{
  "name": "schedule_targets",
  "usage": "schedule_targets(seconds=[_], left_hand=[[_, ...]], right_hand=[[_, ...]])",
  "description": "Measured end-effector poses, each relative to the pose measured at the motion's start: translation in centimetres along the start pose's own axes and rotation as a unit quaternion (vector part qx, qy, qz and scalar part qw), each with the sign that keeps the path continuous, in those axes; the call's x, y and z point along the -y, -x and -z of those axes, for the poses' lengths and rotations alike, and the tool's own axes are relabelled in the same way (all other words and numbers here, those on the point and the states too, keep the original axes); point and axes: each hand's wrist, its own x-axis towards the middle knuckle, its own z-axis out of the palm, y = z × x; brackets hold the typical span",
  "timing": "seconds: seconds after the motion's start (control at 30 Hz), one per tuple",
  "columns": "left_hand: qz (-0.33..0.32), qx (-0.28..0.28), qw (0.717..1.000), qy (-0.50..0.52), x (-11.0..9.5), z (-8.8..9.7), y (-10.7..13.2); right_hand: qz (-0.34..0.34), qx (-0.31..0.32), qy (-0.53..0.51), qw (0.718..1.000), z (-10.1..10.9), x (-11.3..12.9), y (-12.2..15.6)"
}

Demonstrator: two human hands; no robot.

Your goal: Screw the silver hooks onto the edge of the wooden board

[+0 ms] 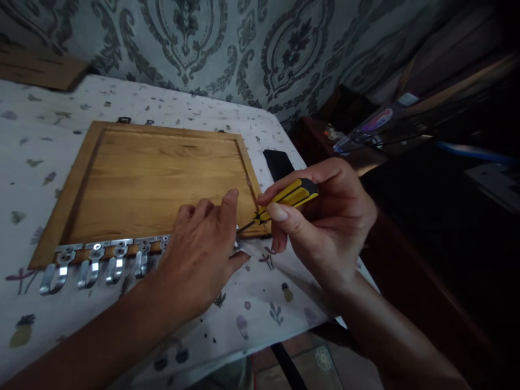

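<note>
A wooden framed panel [162, 184] lies flat on the table. Along its near edge runs a metal hook rail [96, 246] with several curved silver hooks hanging over the side. My left hand [199, 254] is closed over the right part of this rail, thumb low at the edge and fingers on the wood, hiding some hooks. In my right hand [325, 222] is a yellow and black screwdriver [288, 201], pinched between thumb and fingers and tilted. Its shaft points down left to the rail's right end, beside my left index finger; the tip's contact is hidden.
A white patterned cloth [244, 303] covers the table. A black phone-like slab [278, 164] lies right of the panel, and a cardboard piece [40, 67] at the far left. Small dark metal parts [124, 119] sit by the panel's far edge. A patterned curtain [227, 43] hangs behind.
</note>
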Motion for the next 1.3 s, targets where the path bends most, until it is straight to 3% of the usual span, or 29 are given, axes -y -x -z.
schedule_targets(seconds=[0.13, 0.4, 0.73, 0.93, 1.3], left_hand=[[-0.002, -0.002, 1.0, -0.007, 0.0, -0.1, 0.0], [0.022, 0.019, 0.999, 0.02, 0.1, 0.2, -0.3], [0.015, 0.009, 1.0, 0.004, 0.3, -0.1, -0.1], [0.035, 0.014, 0.999, 0.02, 0.2, 0.3, -0.1], [0.04, 0.019, 0.999, 0.028, 0.3, 0.6, -0.1]], right_hand=[[-0.024, -0.006, -0.007, 1.0, -0.1, 0.2, -0.1], [-0.044, 0.079, 0.018, 0.996, 1.1, 0.4, -0.5], [0.001, 0.031, -0.012, 0.999, 0.2, -0.6, -0.3], [0.036, -0.059, 0.021, 0.997, 0.4, -0.3, 0.1], [0.029, -0.06, 0.032, 0.997, 0.9, -1.5, 0.3]])
